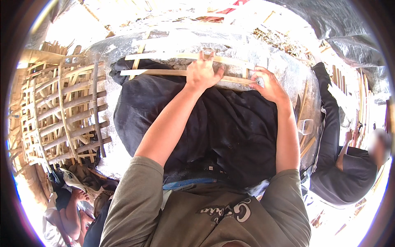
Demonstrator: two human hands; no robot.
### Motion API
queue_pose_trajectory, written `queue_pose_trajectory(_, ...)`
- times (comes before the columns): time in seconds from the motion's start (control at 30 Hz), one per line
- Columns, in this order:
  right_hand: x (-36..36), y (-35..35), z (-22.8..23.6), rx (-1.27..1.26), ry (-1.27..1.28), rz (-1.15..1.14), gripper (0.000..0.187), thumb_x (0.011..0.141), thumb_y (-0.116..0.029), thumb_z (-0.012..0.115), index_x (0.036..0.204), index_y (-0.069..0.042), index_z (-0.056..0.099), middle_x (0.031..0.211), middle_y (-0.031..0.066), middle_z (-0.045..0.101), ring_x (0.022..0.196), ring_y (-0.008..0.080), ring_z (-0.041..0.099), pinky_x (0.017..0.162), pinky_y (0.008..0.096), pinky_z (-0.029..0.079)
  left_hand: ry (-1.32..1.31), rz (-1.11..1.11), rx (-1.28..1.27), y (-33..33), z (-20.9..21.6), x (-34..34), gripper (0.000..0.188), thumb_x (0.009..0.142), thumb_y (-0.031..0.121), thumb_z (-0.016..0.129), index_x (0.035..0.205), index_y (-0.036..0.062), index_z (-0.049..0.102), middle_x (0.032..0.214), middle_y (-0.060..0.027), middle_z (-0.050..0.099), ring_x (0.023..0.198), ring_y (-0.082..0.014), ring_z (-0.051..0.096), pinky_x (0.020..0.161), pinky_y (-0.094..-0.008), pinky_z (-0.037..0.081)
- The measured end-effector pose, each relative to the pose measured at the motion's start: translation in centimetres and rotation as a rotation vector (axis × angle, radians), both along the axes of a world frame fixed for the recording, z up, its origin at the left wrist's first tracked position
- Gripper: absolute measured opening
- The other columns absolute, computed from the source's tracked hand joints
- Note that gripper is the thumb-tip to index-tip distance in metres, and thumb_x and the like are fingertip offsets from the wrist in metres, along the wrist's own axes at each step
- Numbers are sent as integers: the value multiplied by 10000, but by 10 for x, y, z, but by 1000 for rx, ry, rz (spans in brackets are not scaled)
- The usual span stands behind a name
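Note:
Two pale bamboo strips run side by side across my black-clad lap, the far strip point(160, 56) and the near strip point(154, 72). Shorter crosspieces join them near the left end and by the right end, making a narrow frame. My left hand point(201, 73) lies over the middle of both strips, its fingers curled over the far one and its thumb toward the near one. At the right end, my right hand point(269, 85) is closed, thumb and fingers pinching the near strip's tip. The fingertips partly hide that end.
A woven bamboo lattice point(66, 119) stands at the left. Silvery plastic sheeting point(288, 66) spreads beneath the work. To the right lie loose bamboo strips point(303, 101) and a small clear container point(305, 126). One person point(349, 173) sits at the right, another point(68, 214) at lower left.

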State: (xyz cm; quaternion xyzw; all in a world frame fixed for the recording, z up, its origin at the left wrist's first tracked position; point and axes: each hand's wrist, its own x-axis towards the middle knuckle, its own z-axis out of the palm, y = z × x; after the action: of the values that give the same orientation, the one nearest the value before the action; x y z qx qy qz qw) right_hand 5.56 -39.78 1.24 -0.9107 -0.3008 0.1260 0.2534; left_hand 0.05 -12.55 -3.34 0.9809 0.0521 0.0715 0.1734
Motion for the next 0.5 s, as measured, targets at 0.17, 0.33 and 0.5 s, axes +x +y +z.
queue_pose_trajectory(0.17,0,2,3,1,-1,11,221,822,-174,819,926,-76,651,1373,192,605,1331,383,538,1095,450,438,4,12,29,-1,-1,0,692,877,534,621,1436,128,573,1434,-329,506,961,-394,734,829,-437,605)
queue_pose_trajectory(0.33,5,-3,-9,53,-109,52,272,803,-224,836,951,-71,667,1313,165,629,1242,365,590,1039,445,479,11,7,26,2,-3,-1,733,897,583,558,1480,140,523,1462,-323,485,1004,-402,722,845,-440,598)
queue_pose_trajectory(0.5,1,5,2,34,-39,-73,405,782,-258,861,1082,-73,659,1237,167,672,1199,348,627,1031,436,488,99,10,-2,-1,1,-1,751,907,591,528,1511,147,482,1486,-321,458,1065,-427,695,909,-455,577)
